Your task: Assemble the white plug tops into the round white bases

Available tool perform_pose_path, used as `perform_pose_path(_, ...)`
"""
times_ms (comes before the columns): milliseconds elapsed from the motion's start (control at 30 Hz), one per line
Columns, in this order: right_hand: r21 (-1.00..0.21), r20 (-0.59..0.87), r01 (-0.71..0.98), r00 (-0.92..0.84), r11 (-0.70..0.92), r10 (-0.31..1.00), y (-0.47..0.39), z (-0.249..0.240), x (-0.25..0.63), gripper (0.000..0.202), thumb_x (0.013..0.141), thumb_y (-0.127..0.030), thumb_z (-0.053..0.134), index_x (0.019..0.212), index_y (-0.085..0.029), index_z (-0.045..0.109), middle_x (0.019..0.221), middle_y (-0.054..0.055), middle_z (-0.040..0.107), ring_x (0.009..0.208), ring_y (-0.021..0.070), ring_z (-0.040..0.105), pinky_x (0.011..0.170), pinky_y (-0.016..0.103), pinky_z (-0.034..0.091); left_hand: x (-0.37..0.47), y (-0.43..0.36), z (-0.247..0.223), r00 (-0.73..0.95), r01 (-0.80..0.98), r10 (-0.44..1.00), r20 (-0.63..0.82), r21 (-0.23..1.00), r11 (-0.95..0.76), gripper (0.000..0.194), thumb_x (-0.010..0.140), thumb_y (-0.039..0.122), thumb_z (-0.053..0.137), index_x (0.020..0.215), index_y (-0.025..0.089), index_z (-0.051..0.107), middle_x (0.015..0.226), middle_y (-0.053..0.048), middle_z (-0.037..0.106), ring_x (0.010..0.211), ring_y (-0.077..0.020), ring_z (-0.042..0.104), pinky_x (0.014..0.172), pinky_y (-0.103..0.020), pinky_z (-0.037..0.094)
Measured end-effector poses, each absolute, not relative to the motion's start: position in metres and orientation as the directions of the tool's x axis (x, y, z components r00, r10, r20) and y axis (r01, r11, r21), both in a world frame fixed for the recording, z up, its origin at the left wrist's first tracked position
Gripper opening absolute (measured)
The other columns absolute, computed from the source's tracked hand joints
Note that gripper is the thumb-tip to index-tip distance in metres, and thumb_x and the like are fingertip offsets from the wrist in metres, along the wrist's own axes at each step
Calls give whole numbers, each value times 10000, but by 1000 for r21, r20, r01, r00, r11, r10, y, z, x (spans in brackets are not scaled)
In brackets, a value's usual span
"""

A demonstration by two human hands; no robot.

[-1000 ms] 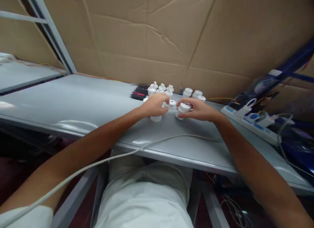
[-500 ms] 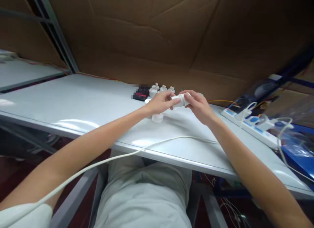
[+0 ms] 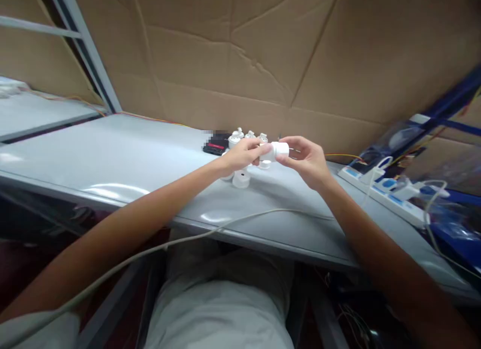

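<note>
Above the table, both of my hands hold a white cylindrical plug adapter point(image 3: 280, 149), lying sideways, with thin metal pins showing at its right end. My left hand point(image 3: 243, 154) grips its left part between thumb and fingers. My right hand point(image 3: 310, 161) is closed round the right part, thumb below and fingers above, with the pins pointing toward its palm. Below the hands a white round piece point(image 3: 241, 179) with a dark spot stands on the table. A smaller white cap point(image 3: 265, 164) lies just beneath the adapter. Several white round plug pieces point(image 3: 236, 137) stand behind my left hand.
A black and red object point(image 3: 217, 144), partly pixelated, lies left of the white pieces. At right a white power strip point(image 3: 387, 195) holds plugs. A pale cable point(image 3: 225, 225) crosses the table's front edge and my left arm. Cardboard point(image 3: 210, 63) walls the back.
The adapter has turned in my hands, and its pins now show at the right end. My right fingers have shifted their grip. The small cap beneath has come into sight.
</note>
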State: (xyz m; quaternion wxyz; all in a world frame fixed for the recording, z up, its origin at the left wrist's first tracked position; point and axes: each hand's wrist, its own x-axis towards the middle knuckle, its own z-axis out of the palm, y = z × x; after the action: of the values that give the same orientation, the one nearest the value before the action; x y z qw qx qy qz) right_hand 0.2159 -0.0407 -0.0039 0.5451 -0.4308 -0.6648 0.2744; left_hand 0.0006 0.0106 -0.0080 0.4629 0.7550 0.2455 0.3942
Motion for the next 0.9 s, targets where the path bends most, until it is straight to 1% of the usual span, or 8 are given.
perform_pose_path(167, -951, 264, 165, -1, 261, 965, -42, -6, 209, 572, 632, -709, 952, 889, -228, 778, 921, 42, 773, 802, 225, 768, 857, 462, 705, -2, 15, -10, 549, -38, 691, 470, 840, -542, 379, 808, 407, 820, 1073, 156, 721, 892, -22, 700, 749, -121, 618, 659, -237, 466)
perform_pose_path(267, -974, 179, 141, -13, 179, 984, -44, -6, 206, 575, 643, -720, 941, 886, -229, 764, 898, 32, 748, 698, 202, 748, 821, 478, 710, -5, 14, -7, 560, -91, 652, 511, 820, -565, 402, 762, 400, 854, 1070, 166, 743, 1081, -59, 746, 868, -143, 666, 748, -261, 522)
perform_pose_path(367, -932, 313, 188, -11, 309, 950, -48, -6, 203, 561, 640, -657, 968, 942, -243, 737, 926, 29, 748, 832, 240, 769, 866, 486, 692, -7, 13, -4, 556, -108, 660, 505, 831, -545, 402, 756, 425, 872, 1042, 168, 756, 1107, -66, 759, 931, -171, 698, 778, -275, 549)
perform_pose_path(500, -763, 556, 379, -30, 524, 831, -53, -7, 200, 564, 641, -545, 994, 1051, -287, 706, 1109, 39, 753, 1011, 285, 760, 966, 495, 644, -6, 13, -2, 516, -83, 761, 393, 907, -413, 406, 840, 518, 831, 1024, 164, 755, 917, -50, 747, 769, -151, 695, 665, -267, 552)
perform_pose_path(633, -581, 681, 503, -130, 640, 721, -58, -7, 198, 426, 750, -504, 936, 1056, -304, 718, 1222, 69, 745, 1182, 333, 714, 1088, 545, 574, -5, 14, -4, 538, -60, 802, 258, 961, -269, 523, 895, 670, 749, 880, 148, 726, 730, -42, 689, 611, -138, 662, 590, -276, 537)
perform_pose_path(733, -500, 713, 565, -162, 656, 683, -60, -6, 198, 386, 755, -506, 935, 1012, -305, 729, 1221, 85, 753, 1234, 356, 685, 1113, 562, 552, -5, 14, -5, 567, -49, 798, 203, 976, -213, 591, 907, 727, 697, 829, 141, 707, 685, -45, 663, 599, -139, 656, 599, -287, 547)
perform_pose_path(800, -566, 671, 550, -127, 614, 731, -59, -6, 198, 459, 721, -550, 952, 1029, -300, 721, 1162, 79, 761, 1126, 338, 724, 1051, 547, 594, -5, 13, -6, 570, -79, 784, 247, 966, -247, 539, 875, 677, 759, 885, 139, 724, 783, -56, 704, 690, -147, 687, 663, -295, 575)
perform_pose_path(900, -778, 519, 409, -10, 477, 855, -54, -8, 198, 564, 684, -667, 934, 1013, -279, 690, 965, 35, 747, 873, 269, 749, 866, 493, 671, -7, 14, -5, 550, -136, 729, 408, 905, -404, 491, 747, 536, 905, 1004, 154, 735, 1037, -71, 746, 906, -173, 715, 808, -317, 588)
